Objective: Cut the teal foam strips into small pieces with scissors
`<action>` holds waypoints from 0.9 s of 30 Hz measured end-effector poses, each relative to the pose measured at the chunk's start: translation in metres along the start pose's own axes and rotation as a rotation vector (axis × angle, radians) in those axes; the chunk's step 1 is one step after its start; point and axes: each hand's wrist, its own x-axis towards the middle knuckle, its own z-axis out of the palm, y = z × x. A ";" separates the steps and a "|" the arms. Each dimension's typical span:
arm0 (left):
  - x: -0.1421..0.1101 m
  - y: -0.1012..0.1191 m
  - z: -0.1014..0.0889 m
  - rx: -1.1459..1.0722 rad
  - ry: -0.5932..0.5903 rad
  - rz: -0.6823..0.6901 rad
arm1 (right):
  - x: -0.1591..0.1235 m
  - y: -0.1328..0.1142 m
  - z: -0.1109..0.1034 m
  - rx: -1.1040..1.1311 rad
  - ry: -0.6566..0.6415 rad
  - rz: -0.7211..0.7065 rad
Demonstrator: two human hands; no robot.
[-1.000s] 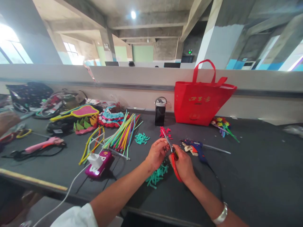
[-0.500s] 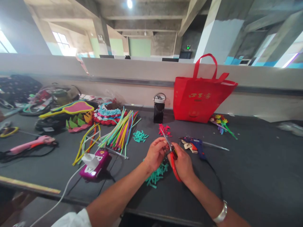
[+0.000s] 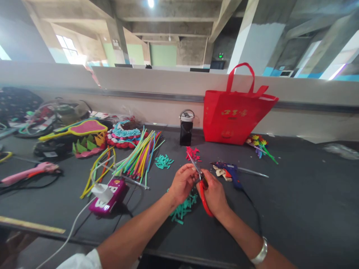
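My right hand [image 3: 214, 192] is closed round the red handles of a pair of scissors [image 3: 205, 200], whose blades point up and to the left. Right beside the blades, the fingers of my left hand [image 3: 183, 183] are pinched together; whatever they hold is too small to make out. Below my hands lies a heap of short teal strips [image 3: 182, 209], partly covered by my left hand. Just past the scissor tips is a small pile of red pieces [image 3: 193, 153]. Another pile of teal pieces [image 3: 164, 161] sits to the left of it.
A blue glue gun [image 3: 232, 172] lies to the right, its cable running toward the front edge. On the left are a purple power strip [image 3: 109, 198], a bundle of colourful strips [image 3: 143, 155] and a pink glue gun [image 3: 30, 173]. A bottle [image 3: 186, 130] and red bag [image 3: 238, 117] stand behind.
The view has swung to the right and slightly down, so the table things sit further left. Both hands keep nearly the same pose at the scissors.
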 end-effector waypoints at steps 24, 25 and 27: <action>-0.001 -0.002 0.000 0.026 0.008 0.006 | 0.002 -0.002 -0.002 0.077 -0.014 0.000; -0.001 -0.002 0.000 0.031 0.015 0.002 | 0.001 -0.003 -0.002 0.086 -0.010 -0.002; -0.001 -0.001 0.001 0.037 0.024 -0.007 | 0.002 -0.003 -0.002 0.095 -0.005 -0.002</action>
